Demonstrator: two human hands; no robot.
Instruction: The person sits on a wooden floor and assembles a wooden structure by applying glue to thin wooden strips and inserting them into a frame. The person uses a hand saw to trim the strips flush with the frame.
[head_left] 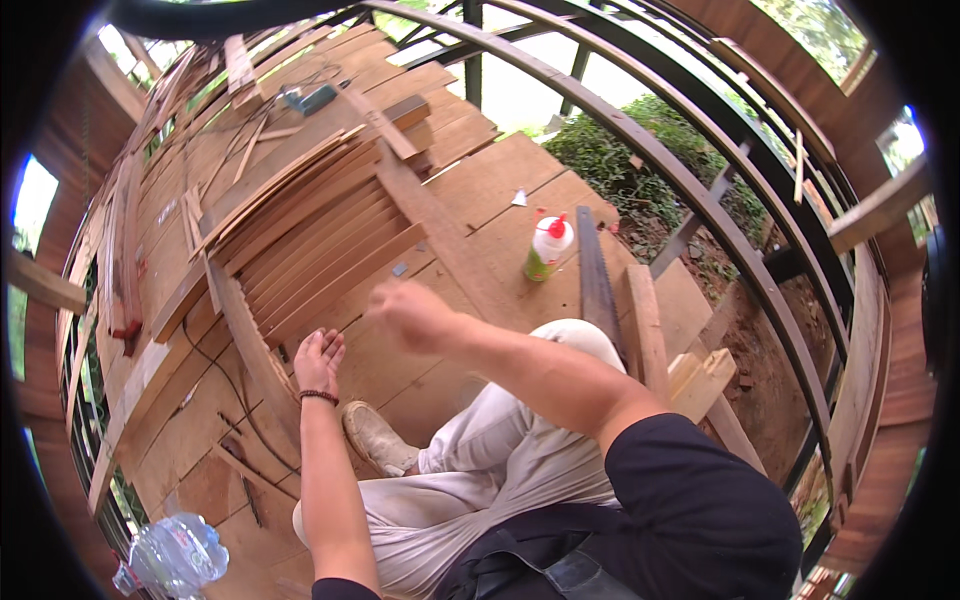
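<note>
The left hand [320, 360] lies flat, fingers together, on the lower end of a slat panel [320, 255] lying on the plank floor [480, 185]. The right hand [405, 312] is raised above the panel, blurred; I cannot tell its grip. A glue bottle [549, 246] stands capped nearby. Slats look mostly set in the frame; fixing seems unfinished

two bottles: one glue bottle [549, 247], one water bottle [175, 555]; two hands.
</note>
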